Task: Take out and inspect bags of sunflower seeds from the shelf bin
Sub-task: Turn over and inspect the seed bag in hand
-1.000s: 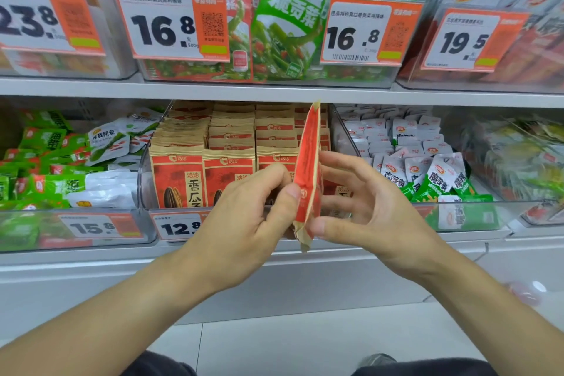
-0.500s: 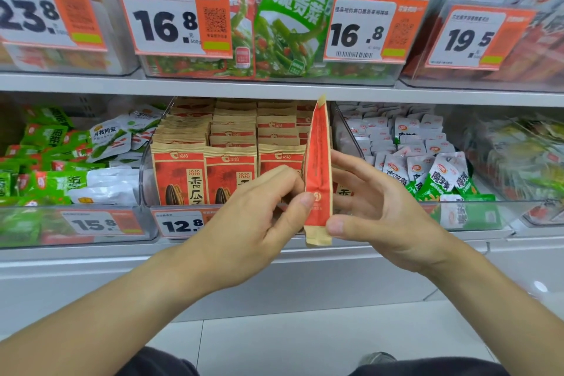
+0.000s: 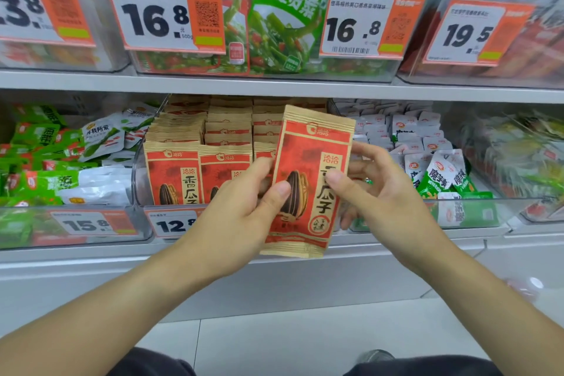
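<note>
A red and tan bag of sunflower seeds stands upright in front of the shelf, its printed front facing me. My left hand pinches its left side, thumb over the seed picture. My right hand grips its right side, thumb on the front and fingers behind. Behind the bag sits the clear shelf bin, filled with rows of several identical bags of sunflower seeds, with a 12.8 price tag on its front.
Left of the bin lie green and white snack packets in a bin tagged 15.8. Right of it is a bin of small white and green packets. The upper shelf edge carries bins with large price cards. White floor tiles lie below.
The bag was edge-on between my hands; it has been turned so its printed front faces me. Both hands kept their hold and shifted slightly.
</note>
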Motion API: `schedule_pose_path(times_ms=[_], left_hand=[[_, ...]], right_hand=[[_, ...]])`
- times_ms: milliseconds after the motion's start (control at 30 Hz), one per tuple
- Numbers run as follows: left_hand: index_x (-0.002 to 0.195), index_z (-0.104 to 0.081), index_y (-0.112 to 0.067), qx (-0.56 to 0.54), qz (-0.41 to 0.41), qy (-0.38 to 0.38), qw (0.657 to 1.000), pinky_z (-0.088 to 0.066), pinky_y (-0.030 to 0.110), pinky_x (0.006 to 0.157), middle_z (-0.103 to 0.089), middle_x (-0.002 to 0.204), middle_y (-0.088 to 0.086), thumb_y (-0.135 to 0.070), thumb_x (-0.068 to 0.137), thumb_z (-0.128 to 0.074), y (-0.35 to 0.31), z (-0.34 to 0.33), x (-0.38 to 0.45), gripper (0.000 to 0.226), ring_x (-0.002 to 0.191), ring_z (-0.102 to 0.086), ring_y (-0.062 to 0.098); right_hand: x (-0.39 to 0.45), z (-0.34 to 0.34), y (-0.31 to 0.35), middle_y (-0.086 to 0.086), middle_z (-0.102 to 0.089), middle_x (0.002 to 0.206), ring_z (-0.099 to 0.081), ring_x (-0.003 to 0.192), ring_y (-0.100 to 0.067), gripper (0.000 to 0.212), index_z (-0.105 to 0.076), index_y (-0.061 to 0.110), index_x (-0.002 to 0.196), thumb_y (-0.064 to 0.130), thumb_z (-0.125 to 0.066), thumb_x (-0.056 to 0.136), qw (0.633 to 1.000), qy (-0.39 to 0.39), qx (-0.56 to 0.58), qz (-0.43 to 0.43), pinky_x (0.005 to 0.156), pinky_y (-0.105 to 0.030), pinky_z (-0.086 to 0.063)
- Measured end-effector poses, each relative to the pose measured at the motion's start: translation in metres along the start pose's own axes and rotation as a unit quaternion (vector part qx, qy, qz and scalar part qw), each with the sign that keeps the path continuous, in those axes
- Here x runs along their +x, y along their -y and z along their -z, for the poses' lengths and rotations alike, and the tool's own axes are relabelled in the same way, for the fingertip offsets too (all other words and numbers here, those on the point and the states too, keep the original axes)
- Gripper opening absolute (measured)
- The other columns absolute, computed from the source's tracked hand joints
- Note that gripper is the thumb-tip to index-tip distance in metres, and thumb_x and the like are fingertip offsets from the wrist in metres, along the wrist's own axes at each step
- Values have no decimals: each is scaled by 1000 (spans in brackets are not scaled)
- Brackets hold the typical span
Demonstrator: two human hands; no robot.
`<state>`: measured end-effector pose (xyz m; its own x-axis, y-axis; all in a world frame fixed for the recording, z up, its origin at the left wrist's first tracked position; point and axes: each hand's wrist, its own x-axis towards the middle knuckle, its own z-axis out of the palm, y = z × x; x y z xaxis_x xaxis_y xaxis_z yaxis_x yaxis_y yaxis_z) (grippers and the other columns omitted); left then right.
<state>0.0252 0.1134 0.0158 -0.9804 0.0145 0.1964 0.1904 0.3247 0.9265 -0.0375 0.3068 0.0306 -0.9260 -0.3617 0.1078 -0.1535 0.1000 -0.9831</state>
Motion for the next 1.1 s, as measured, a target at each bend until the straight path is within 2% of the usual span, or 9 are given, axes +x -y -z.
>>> schedule_pose_path(times_ms=[133, 300, 400, 467, 600, 700, 767, 933, 1100], left_hand=[[126, -52, -34, -59, 39, -13, 997, -57, 48, 95, -73, 118, -7, -14, 106, -46, 4, -2, 2, 28, 107, -71, 13], [134, -36, -52, -28, 17, -35, 999, -58, 31, 79, -63, 112, -17, -6, 103, -50, 4, -5, 3, 58, 96, -73, 8], [129, -46, -49, -79, 26, -6, 997, -55, 16, 72, -68, 101, -29, -26, 101, -50, -1, -10, 3, 37, 94, -70, -4], [122, -54, -46, -99, 27, 19, 995, -54, 13, 79, -69, 109, -31, -43, 95, -50, -5, -14, 1, 27, 102, -68, -7], [134, -51, -55, -49, 29, 34, 998, -46, 37, 109, -63, 133, -21, -72, 90, -47, -1, -20, -1, 47, 126, -57, 1], [140, -48, -55, -52, 32, 32, 998, -39, 43, 114, -58, 138, -25, -74, 91, -39, 0, -22, -3, 53, 131, -52, 0], [131, -55, -59, -58, 32, 13, 998, -46, 46, 108, -64, 126, -29, -71, 94, -35, -4, -26, -6, 44, 123, -58, -1], [78, -68, -69, -120, 81, -41, 989, -55, 51, 94, -74, 87, -27, -62, 83, -36, -12, -34, -3, 33, 88, -73, 1], [72, -72, -63, -185, 79, -34, 979, -57, 27, 79, -76, 85, -25, -55, 88, -36, -11, -37, 1, 40, 85, -73, -2]], right_hand=[[0, 3, 1, -17, -75, 88, -63, 58, -14, 36, -66, 8, 95, 36, -72, 73, 1000, 19, -18, 5, 43, -25, -46], [-2, -2, -2, -19, -75, 86, -70, 65, -22, 36, -66, 6, 91, 38, -72, 76, 999, 32, 5, 14, 49, -27, -55], [-1, -6, -2, -21, -74, 87, -71, 68, -21, 34, -68, -3, 97, 29, -61, 87, 997, 28, 64, 19, 52, -26, -57], [-2, -10, -2, -21, -73, 81, -70, 64, -22, 33, -67, -6, 97, 25, -61, 88, 996, 31, 77, 30, 53, -26, -57], [-5, -15, -3, -15, -73, 76, -70, 60, -23, 19, -69, 0, 91, 18, -68, 84, 993, 49, 102, 44, 55, -30, -58], [-5, -15, -3, -18, -73, 77, -70, 62, -24, 19, -71, 1, 91, 17, -69, 82, 990, 55, 125, 35, 56, -32, -60], [-5, -15, -3, -17, -73, 77, -70, 62, -24, 21, -71, -1, 92, 17, -69, 81, 988, 56, 138, 27, 56, -32, -60], [-6, -15, -3, -17, -72, 77, -67, 60, -23, 25, -72, -3, 93, 17, -72, 78, 989, 55, 137, 29, 53, -27, -57], [-7, -13, -5, -10, -74, 90, -70, 75, -21, 40, -72, 8, 104, 18, -86, 68, 992, 83, 72, 54, 60, -35, -61]])
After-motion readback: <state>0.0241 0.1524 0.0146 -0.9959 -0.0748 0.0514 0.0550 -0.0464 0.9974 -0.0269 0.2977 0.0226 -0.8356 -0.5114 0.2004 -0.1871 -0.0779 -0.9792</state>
